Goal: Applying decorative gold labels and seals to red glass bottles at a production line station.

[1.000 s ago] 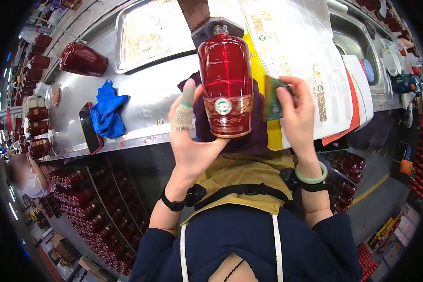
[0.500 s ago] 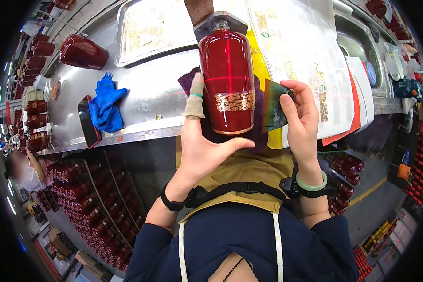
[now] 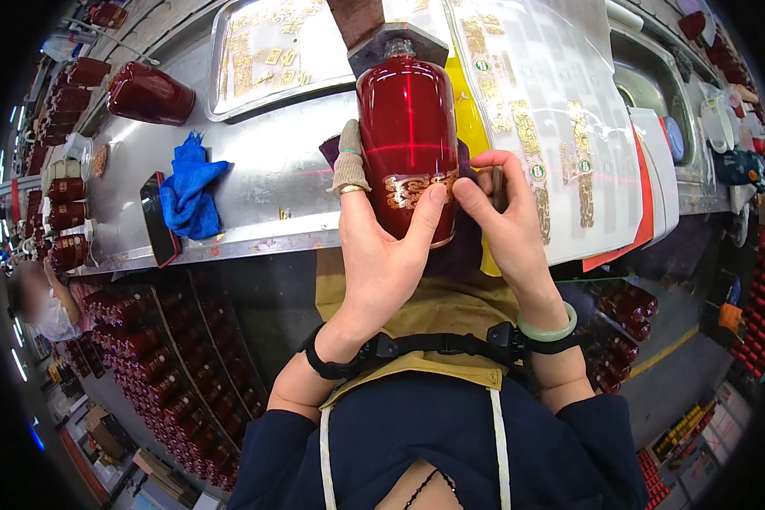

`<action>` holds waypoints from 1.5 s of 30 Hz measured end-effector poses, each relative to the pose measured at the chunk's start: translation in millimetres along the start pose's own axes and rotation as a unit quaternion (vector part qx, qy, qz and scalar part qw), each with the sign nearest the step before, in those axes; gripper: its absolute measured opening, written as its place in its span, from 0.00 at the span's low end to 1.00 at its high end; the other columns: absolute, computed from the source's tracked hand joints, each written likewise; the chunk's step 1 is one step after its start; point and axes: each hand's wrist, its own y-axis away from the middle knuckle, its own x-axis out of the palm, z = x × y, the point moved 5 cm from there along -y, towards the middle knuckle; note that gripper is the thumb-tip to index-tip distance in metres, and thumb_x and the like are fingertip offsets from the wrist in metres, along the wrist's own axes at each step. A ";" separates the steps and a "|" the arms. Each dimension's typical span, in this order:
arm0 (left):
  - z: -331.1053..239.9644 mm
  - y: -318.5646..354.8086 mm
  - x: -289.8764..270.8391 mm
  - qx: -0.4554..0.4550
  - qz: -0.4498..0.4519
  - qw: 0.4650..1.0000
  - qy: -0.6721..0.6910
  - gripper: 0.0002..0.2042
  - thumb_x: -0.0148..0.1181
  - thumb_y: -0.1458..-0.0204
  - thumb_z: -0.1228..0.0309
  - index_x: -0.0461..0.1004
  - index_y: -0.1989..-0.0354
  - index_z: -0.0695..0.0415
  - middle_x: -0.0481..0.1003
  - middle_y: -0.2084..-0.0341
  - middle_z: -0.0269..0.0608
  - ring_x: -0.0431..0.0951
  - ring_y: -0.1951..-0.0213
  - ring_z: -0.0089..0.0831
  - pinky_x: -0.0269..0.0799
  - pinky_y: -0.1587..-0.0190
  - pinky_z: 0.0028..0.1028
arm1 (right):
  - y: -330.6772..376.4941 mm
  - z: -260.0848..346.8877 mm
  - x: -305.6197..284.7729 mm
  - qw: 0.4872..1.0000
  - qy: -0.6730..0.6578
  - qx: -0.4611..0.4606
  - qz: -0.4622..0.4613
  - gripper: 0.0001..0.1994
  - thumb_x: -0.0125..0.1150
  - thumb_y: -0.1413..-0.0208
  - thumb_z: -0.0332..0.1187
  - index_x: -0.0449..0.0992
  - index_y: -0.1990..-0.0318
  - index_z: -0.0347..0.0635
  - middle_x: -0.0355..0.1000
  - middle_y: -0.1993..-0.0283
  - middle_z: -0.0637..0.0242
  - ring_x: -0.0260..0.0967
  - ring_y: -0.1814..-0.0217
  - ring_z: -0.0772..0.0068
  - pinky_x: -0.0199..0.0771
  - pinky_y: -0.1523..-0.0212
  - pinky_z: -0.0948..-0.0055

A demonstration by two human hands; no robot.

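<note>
A glossy red bottle (image 3: 406, 119) lies neck-away on a dark holder at the steel bench edge. My left hand (image 3: 381, 246) cups its lower body from beneath, thumb pressing a gold patterned label (image 3: 415, 189) onto the glass; the index finger wears a knitted cot. My right hand (image 3: 501, 223) pinches the label's right end against the bottle and carries a small dark tool behind the fingers. A green bangle sits on that wrist.
A clear sheet of gold labels (image 3: 546, 110) lies right of the bottle, a metal tray (image 3: 268, 51) of labels behind. A blue cloth (image 3: 191, 189), a phone (image 3: 159, 219) and another red bottle (image 3: 149, 93) sit left. Racks of red bottles (image 3: 157, 374) stand below the bench.
The bottle has turned, so the gold band now faces lower right. My right hand moved in from the side onto the label; my left thumb shifted onto it.
</note>
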 end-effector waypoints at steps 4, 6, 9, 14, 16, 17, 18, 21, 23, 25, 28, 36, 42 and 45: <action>-2.1 0.3 0.3 -0.002 0.006 1.000 0.008 0.40 0.65 0.39 0.77 0.46 0.24 0.68 0.70 0.41 0.52 0.78 0.45 0.33 0.79 0.45 0.31 | -2.3 0.2 2.5 1.000 -0.002 0.004 0.007 0.17 0.74 0.39 0.33 0.71 0.50 0.40 0.55 0.68 0.83 0.48 0.68 0.90 0.50 0.68 0.84; -2.5 1.0 0.2 -0.005 0.005 1.000 0.013 0.40 0.65 0.39 0.77 0.46 0.24 0.68 0.70 0.41 0.52 0.78 0.45 0.33 0.79 0.45 0.32 | -2.8 -0.2 2.8 1.000 -0.005 0.006 0.015 0.17 0.74 0.39 0.33 0.71 0.50 0.40 0.55 0.68 0.83 0.48 0.67 0.90 0.51 0.68 0.84; -0.7 1.0 1.1 0.001 0.011 1.000 0.019 0.39 0.64 0.38 0.77 0.46 0.24 0.68 0.71 0.41 0.51 0.78 0.45 0.33 0.79 0.46 0.32 | -3.2 -0.4 1.3 1.000 -0.008 0.010 0.023 0.17 0.74 0.39 0.33 0.72 0.50 0.40 0.56 0.68 0.83 0.49 0.67 0.90 0.52 0.67 0.84; -0.5 0.6 -0.1 -0.006 0.015 1.000 0.024 0.38 0.64 0.37 0.76 0.47 0.25 0.68 0.70 0.41 0.51 0.78 0.44 0.33 0.78 0.44 0.32 | -4.1 3.1 1.2 0.999 -0.016 0.030 0.028 0.17 0.74 0.39 0.32 0.72 0.49 0.40 0.60 0.67 0.82 0.53 0.65 0.90 0.56 0.65 0.85; 0.8 0.3 0.0 -0.004 0.012 0.999 0.032 0.38 0.64 0.37 0.76 0.47 0.25 0.68 0.70 0.40 0.51 0.77 0.44 0.33 0.78 0.44 0.32 | -4.3 3.4 1.7 0.999 -0.013 0.029 0.033 0.18 0.74 0.40 0.32 0.72 0.48 0.40 0.65 0.63 0.79 0.57 0.62 0.89 0.61 0.61 0.85; 1.2 0.2 -0.3 -0.001 0.008 0.999 0.040 0.38 0.64 0.37 0.76 0.47 0.24 0.68 0.69 0.39 0.52 0.77 0.43 0.33 0.78 0.43 0.32 | -4.1 3.9 1.9 0.999 -0.013 0.029 0.033 0.18 0.74 0.40 0.32 0.72 0.48 0.40 0.65 0.63 0.79 0.57 0.62 0.89 0.61 0.61 0.85; 0.8 0.1 -0.9 -0.001 0.007 0.999 0.040 0.38 0.64 0.37 0.76 0.47 0.24 0.68 0.69 0.39 0.52 0.77 0.43 0.33 0.78 0.43 0.32 | -3.6 4.7 2.5 0.999 -0.014 0.030 0.035 0.18 0.74 0.39 0.33 0.72 0.48 0.40 0.66 0.61 0.78 0.59 0.60 0.88 0.63 0.58 0.84; 0.6 0.8 -2.5 -0.004 0.021 0.999 0.026 0.37 0.62 0.35 0.76 0.46 0.24 0.68 0.67 0.37 0.52 0.75 0.41 0.33 0.76 0.41 0.32 | -0.7 7.2 -2.1 0.999 0.000 0.026 0.034 0.19 0.72 0.37 0.34 0.71 0.45 0.39 0.67 0.57 0.75 0.61 0.56 0.86 0.66 0.53 0.82; -0.1 1.9 -5.3 -0.011 0.020 0.995 0.096 0.32 0.55 0.31 0.75 0.47 0.24 0.69 0.66 0.35 0.51 0.73 0.39 0.32 0.72 0.37 0.33 | 5.0 16.1 -5.6 0.997 -0.035 0.055 0.032 0.20 0.65 0.32 0.33 0.68 0.38 0.39 0.68 0.52 0.71 0.63 0.51 0.82 0.66 0.46 0.77; 1.2 1.1 -9.0 -0.012 0.031 0.995 0.098 0.30 0.52 0.30 0.74 0.48 0.24 0.69 0.66 0.34 0.51 0.72 0.38 0.31 0.70 0.36 0.33 | 3.4 12.0 -15.7 0.999 -0.036 0.006 -0.014 0.17 0.58 0.30 0.28 0.66 0.37 0.37 0.68 0.47 0.68 0.65 0.47 0.80 0.66 0.44 0.79; 5.6 3.0 -13.6 -0.015 0.052 0.995 0.088 0.27 0.47 0.27 0.73 0.50 0.25 0.70 0.66 0.33 0.50 0.69 0.35 0.30 0.66 0.33 0.33 | 9.0 12.4 -15.2 0.999 -0.033 -0.024 -0.015 0.16 0.57 0.30 0.26 0.67 0.39 0.34 0.68 0.46 0.66 0.67 0.46 0.80 0.67 0.43 0.79; 10.6 2.0 -16.3 -0.031 0.057 0.994 0.088 0.28 0.43 0.25 0.68 0.47 0.22 0.64 0.64 0.30 0.48 0.68 0.33 0.31 0.64 0.30 0.34 | 18.6 45.1 2.8 0.995 0.052 -0.083 -0.002 0.13 0.64 0.35 0.22 0.72 0.46 0.33 0.75 0.51 0.64 0.73 0.51 0.80 0.74 0.49 0.78; 26.9 3.7 -25.4 0.011 0.034 0.973 0.226 0.40 0.40 0.28 0.44 0.42 0.20 0.62 0.51 0.23 0.51 0.60 0.26 0.40 0.56 0.26 0.41 | 14.3 68.7 41.1 0.973 0.178 -0.148 -0.017 0.10 0.69 0.42 0.23 0.76 0.55 0.34 0.78 0.65 0.64 0.74 0.68 0.79 0.73 0.68 0.75; 17.6 4.7 -37.4 0.066 0.002 0.995 0.072 0.53 0.47 0.43 0.26 0.52 0.22 0.62 0.49 0.23 0.62 0.57 0.25 0.51 0.55 0.26 0.44 | 13.1 80.8 45.0 0.958 0.223 -0.179 -0.006 0.11 0.68 0.42 0.24 0.78 0.53 0.36 0.77 0.64 0.62 0.74 0.69 0.75 0.73 0.68 0.72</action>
